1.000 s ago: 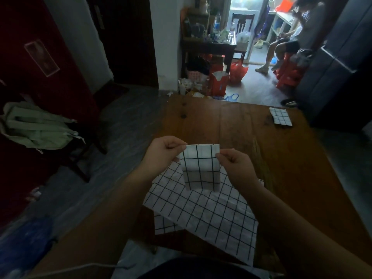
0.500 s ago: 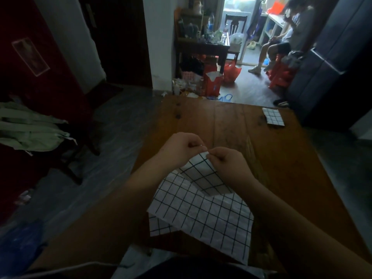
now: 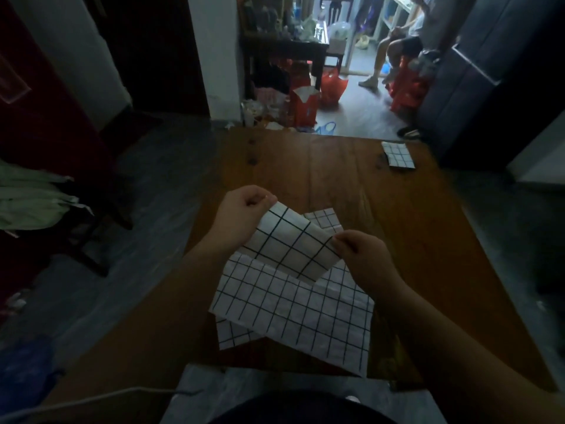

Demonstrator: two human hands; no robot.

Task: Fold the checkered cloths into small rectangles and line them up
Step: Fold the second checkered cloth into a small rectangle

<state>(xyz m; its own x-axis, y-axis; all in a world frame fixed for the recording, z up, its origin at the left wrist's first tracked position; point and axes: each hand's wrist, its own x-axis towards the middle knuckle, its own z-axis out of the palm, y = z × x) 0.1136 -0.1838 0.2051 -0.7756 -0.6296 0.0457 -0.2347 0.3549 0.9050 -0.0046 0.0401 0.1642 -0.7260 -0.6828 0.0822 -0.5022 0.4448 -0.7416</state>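
Observation:
I hold a folded white cloth with black checks [image 3: 290, 244] in the air over the wooden table [image 3: 412, 240]. My left hand [image 3: 244, 214] pinches its upper left corner and my right hand [image 3: 363, 255] pinches its right corner, so it hangs slanted between them. Below it an unfolded checkered cloth [image 3: 299, 313] lies spread on the table near me, with more checkered fabric [image 3: 232, 335] sticking out beneath its left side and another bit [image 3: 325, 218] showing behind the held piece. A small folded checkered rectangle [image 3: 398, 155] lies at the table's far right corner.
A person [image 3: 406, 35] sits in the bright room beyond the table, near red bags [image 3: 331, 84] and a cluttered dark side table [image 3: 284, 47]. A pale green bag [image 3: 33, 200] lies at the left. A dark cabinet [image 3: 489, 71] stands at the right.
My hands came together a moment ago and have now spread apart again, the left hand higher than the right. The held cloth is stretched at a slant instead of hanging straight down.

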